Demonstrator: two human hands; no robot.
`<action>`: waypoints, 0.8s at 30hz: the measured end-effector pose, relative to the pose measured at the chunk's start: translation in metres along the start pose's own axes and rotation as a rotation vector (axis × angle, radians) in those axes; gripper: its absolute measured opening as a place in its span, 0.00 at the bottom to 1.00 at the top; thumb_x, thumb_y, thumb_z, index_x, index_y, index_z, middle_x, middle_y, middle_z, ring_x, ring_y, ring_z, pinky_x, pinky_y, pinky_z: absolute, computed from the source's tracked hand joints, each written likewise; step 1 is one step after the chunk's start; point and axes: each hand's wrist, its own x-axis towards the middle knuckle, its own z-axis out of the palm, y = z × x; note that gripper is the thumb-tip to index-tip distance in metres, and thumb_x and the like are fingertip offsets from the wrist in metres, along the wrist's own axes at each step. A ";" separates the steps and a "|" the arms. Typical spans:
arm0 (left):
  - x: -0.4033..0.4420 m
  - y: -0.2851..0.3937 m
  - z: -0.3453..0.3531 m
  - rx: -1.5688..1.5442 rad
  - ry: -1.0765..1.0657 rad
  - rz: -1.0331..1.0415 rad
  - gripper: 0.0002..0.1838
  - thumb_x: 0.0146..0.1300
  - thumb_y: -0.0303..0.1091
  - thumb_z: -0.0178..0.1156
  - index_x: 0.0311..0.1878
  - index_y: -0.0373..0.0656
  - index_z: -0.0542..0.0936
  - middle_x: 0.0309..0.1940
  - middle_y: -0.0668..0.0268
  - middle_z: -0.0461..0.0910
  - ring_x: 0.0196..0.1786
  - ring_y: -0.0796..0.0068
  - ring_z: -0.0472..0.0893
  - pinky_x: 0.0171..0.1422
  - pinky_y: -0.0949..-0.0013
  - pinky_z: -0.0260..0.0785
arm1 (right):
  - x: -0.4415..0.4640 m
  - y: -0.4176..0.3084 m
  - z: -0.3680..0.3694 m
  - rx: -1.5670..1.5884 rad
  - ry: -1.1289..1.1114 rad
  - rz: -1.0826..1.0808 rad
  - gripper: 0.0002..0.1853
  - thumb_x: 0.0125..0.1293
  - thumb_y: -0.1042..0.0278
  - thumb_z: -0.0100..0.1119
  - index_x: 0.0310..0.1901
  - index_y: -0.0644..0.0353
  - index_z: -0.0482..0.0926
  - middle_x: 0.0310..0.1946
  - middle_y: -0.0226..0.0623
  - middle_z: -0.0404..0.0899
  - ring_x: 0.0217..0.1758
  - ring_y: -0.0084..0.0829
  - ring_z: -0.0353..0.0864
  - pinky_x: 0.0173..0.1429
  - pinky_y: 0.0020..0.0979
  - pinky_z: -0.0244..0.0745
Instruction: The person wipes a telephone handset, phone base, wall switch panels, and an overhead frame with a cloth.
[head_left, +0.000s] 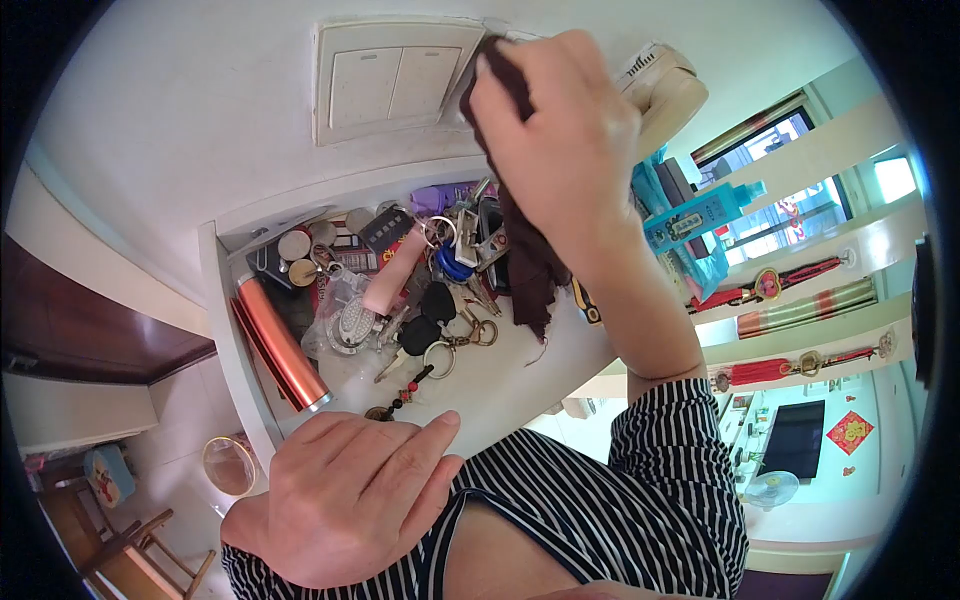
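Observation:
A dark brown cloth [527, 255] is gripped in my right hand [565, 130], beside the white wall switch [392, 80]. The cloth hangs down over the right part of an open white drawer [520, 385]. My left hand [355, 490] is at the drawer's near edge, with its fingers bent and partly apart; nothing shows in it. In the drawer lie an orange cylinder [282, 340], several keys with black heads [422, 330], a blue coil [453, 262], a purple item [432, 200] and a beaded cord [405, 395].
Right of the drawer stand a light blue bottle [700, 218] and a beige object [665, 95]. Red tasselled ornaments [765, 372] hang farther right. A fan [771, 489] and a television [793, 440] are in the room beyond. At lower left are a round bin [230, 466] and a wooden chair [135, 545].

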 end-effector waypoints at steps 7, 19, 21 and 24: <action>0.002 0.001 -0.004 0.017 -0.014 0.003 0.17 0.53 0.25 0.73 0.49 0.37 0.87 0.31 0.62 0.84 0.30 0.62 0.84 0.36 0.62 0.75 | -0.021 0.001 -0.033 0.183 -0.343 0.084 0.07 0.63 0.68 0.67 0.42 0.56 0.81 0.39 0.39 0.78 0.38 0.43 0.85 0.39 0.41 0.82; 0.003 0.001 -0.003 -0.007 -0.037 -0.032 0.17 0.55 0.25 0.71 0.50 0.36 0.87 0.31 0.61 0.84 0.30 0.61 0.83 0.38 0.61 0.74 | -0.009 0.045 -0.007 0.118 0.085 -0.189 0.18 0.51 0.82 0.68 0.44 0.53 0.88 0.47 0.32 0.81 0.45 0.37 0.84 0.47 0.34 0.82; 0.005 0.004 -0.003 0.005 -0.051 -0.060 0.16 0.56 0.25 0.71 0.49 0.36 0.87 0.31 0.61 0.84 0.30 0.60 0.83 0.38 0.60 0.74 | -0.014 0.047 -0.008 0.119 0.087 -0.151 0.18 0.51 0.82 0.69 0.44 0.53 0.88 0.46 0.32 0.81 0.46 0.37 0.84 0.48 0.34 0.82; 0.004 0.003 -0.001 0.007 -0.049 -0.066 0.15 0.56 0.24 0.70 0.49 0.36 0.87 0.31 0.61 0.84 0.30 0.60 0.83 0.38 0.60 0.73 | -0.020 0.056 -0.012 0.105 0.091 -0.104 0.18 0.51 0.81 0.69 0.45 0.53 0.88 0.47 0.33 0.81 0.46 0.38 0.84 0.47 0.35 0.82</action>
